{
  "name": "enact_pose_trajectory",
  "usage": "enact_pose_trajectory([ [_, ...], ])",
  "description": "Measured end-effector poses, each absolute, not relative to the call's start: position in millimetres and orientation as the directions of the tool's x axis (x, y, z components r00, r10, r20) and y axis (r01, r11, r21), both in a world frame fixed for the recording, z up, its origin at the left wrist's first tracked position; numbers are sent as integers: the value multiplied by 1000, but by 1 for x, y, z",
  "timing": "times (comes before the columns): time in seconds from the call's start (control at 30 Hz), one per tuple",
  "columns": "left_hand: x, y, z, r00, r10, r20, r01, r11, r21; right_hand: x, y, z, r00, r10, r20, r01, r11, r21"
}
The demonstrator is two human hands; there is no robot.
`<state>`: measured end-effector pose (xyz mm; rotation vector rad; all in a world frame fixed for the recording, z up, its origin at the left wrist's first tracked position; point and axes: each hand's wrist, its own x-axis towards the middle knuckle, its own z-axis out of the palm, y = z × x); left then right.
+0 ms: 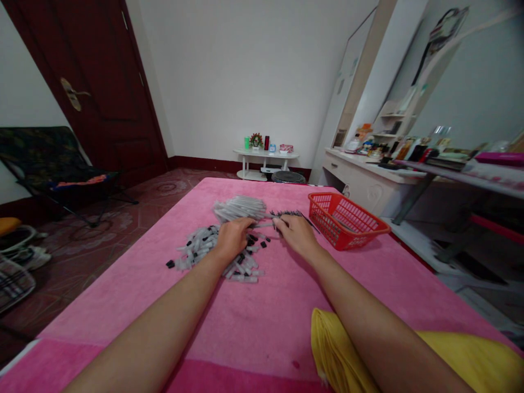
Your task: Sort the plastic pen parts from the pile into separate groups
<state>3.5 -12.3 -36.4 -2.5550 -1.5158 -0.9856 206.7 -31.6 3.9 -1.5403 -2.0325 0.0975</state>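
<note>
My left hand point(234, 238) is closed around one end of a slim translucent tube point(264, 225). My right hand point(295, 232) pinches the tube's other end, so it spans the gap between both hands. Behind my left hand lies a stack of long translucent tubes point(241, 207). A loose heap of short clear plastic caps point(200, 243), with small black pieces point(170, 264) among them, spreads beside and under my left hand. Thin dark sticks point(282, 213) lie just beyond my right hand, partly hidden by it. My fingers cover the tube's ends.
A red plastic basket point(347, 221) stands right of my right hand, with something thin inside. Under my right forearm lies a yellow cloth point(347, 349). A pink cloth point(254, 322) covers the table. Beyond are a low white table point(266, 154) and a cluttered dresser point(368, 174).
</note>
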Motion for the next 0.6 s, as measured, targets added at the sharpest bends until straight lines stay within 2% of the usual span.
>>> enact_pose_trajectory([
  [0.4, 2, -11, -39, 328, 769, 548, 777, -550, 307, 204, -32, 4, -130, 903, 410, 843, 319, -434],
  [0.6, 0, -8, -41, 312, 754, 578, 768, -558, 313, 201, -35, 4, -178, 939, 295, 791, 314, -525],
])
